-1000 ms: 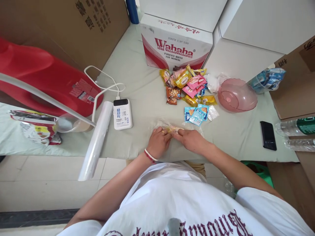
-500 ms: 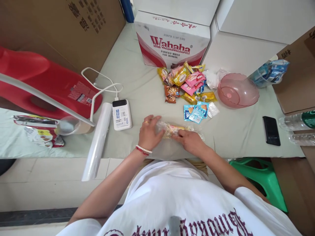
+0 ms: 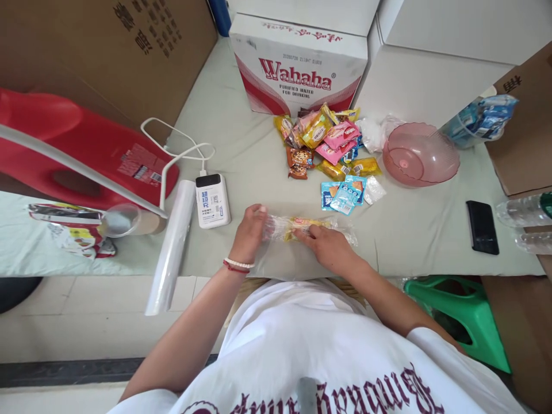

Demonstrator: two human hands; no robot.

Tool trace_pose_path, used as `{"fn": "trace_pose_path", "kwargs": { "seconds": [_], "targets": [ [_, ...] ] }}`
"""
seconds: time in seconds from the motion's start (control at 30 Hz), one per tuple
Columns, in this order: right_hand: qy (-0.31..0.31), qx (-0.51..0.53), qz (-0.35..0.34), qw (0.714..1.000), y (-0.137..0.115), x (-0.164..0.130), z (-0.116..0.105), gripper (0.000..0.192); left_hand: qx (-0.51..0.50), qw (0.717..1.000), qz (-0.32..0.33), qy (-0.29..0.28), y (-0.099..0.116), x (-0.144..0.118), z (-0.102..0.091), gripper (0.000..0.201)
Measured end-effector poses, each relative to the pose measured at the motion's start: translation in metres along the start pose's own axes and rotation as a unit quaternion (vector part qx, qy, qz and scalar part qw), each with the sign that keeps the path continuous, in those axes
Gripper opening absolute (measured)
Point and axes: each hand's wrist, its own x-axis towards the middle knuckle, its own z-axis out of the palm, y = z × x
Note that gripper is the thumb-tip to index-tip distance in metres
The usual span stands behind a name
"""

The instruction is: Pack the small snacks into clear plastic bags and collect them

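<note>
A clear plastic bag with yellow-wrapped snacks inside lies on the pale table near its front edge. My left hand grips the bag's left end. My right hand presses down on the bag's middle and right part, fingers flat on it. Behind the bag lies a pile of wrapped snacks in yellow, pink and brown, with a few blue sachets in front of it.
A roll of clear bags and a white power bank with its cable lie left of my hands. A pink bowl, a black phone and water bottles are on the right. A Wahaha carton stands behind.
My left hand slid left along the bag and now holds its end. The bag is stretched out lengthwise, and my right hand has stayed on its middle.
</note>
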Motion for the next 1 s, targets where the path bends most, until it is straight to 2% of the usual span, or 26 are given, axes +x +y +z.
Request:
{"fn": "trace_pose_path", "kwargs": {
  "seconds": [0.07, 0.13, 0.2, 0.3, 0.4, 0.47, 0.53, 0.6, 0.67, 0.73, 0.77, 0.83, 0.93, 1.0],
  "targets": [
    [0.001, 0.002, 0.004, 1.0, -0.002, 0.001, -0.001, 0.06, 0.092, 0.994, 0.055, 0.009, 0.005, -0.005, 0.003, 0.055],
    [0.0, 0.013, 0.012, 1.0, -0.002, 0.001, -0.001, 0.059, 0.113, 0.99, 0.088, 0.01, 0.009, -0.011, 0.007, 0.038],
    [0.001, 0.031, 0.018, 0.999, -0.001, 0.002, 0.002, 0.059, 0.056, 0.994, 0.094, -0.019, 0.014, -0.018, 0.013, 0.029],
    [0.013, 0.065, 0.018, 0.998, 0.0, 0.002, 0.011, 0.052, -0.068, 0.99, 0.07, -0.104, 0.016, -0.026, 0.028, 0.033],
    [0.064, 0.114, 0.006, 0.991, 0.003, -0.002, 0.021, 0.041, -0.137, 0.976, 0.036, -0.166, 0.01, -0.028, 0.046, 0.034],
    [0.104, 0.166, -0.015, 0.98, 0.006, -0.01, 0.026, 0.041, -0.108, 0.979, 0.057, -0.162, 0.002, -0.025, 0.054, 0.031],
    [0.148, 0.229, -0.045, 0.961, 0.011, -0.021, 0.029, 0.04, -0.046, 0.984, 0.111, -0.134, -0.005, -0.021, 0.059, 0.026],
    [0.207, 0.277, -0.042, 0.937, 0.016, -0.031, 0.028, 0.036, -0.006, 0.982, 0.153, -0.113, -0.01, -0.019, 0.061, 0.024],
    [0.278, 0.288, 0.033, 0.916, 0.021, -0.034, 0.023, 0.033, -0.006, 0.981, 0.161, -0.107, -0.013, -0.018, 0.062, 0.024],
    [0.316, 0.273, 0.123, 0.9, 0.024, -0.029, 0.016, 0.036, -0.022, 0.982, 0.154, -0.108, -0.015, -0.019, 0.062, 0.024],
    [0.317, 0.267, 0.147, 0.898, 0.026, -0.022, 0.012, 0.043, -0.028, 0.982, 0.151, -0.108, -0.015, -0.02, 0.063, 0.024],
    [0.284, 0.278, 0.135, 0.908, 0.03, -0.008, 0.006, 0.054, -0.036, 0.983, 0.146, -0.105, -0.016, -0.02, 0.063, 0.024],
    [0.248, 0.322, 0.067, 0.911, 0.037, 0.003, 0.002, 0.036, -0.048, 0.984, 0.138, -0.097, -0.018, -0.02, 0.063, 0.023],
    [0.268, 0.343, 0.043, 0.899, 0.043, -0.003, 0.005, 0.028, -0.061, 0.985, 0.129, -0.095, -0.02, -0.019, 0.064, 0.024]
  ]
}}
